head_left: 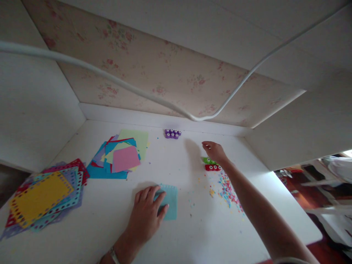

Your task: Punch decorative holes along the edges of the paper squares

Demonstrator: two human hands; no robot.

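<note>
My left hand (147, 211) lies on a small light blue sheet of paper (172, 205), fingers stretched out and partly over its left side. Punched marks run along the top edge of that sheet. Above the table at the right, my right hand (214, 149) has its fingers curled together; whatever is in them, if anything, is hidden. Just below it stand green craft punches (208, 161) and red craft punches (212, 167) with white round tops, the green ones partly covered by the hand. A row of purple craft punches (172, 134) stands near the wall.
Sheets with punched borders (42, 196) are piled at the left. Behind them lies a stack of plain coloured paper (126, 158). Colourful paper bits (228, 190) are scattered beside my right forearm. A white cable (132, 88) hangs across the view before the wallpapered wall.
</note>
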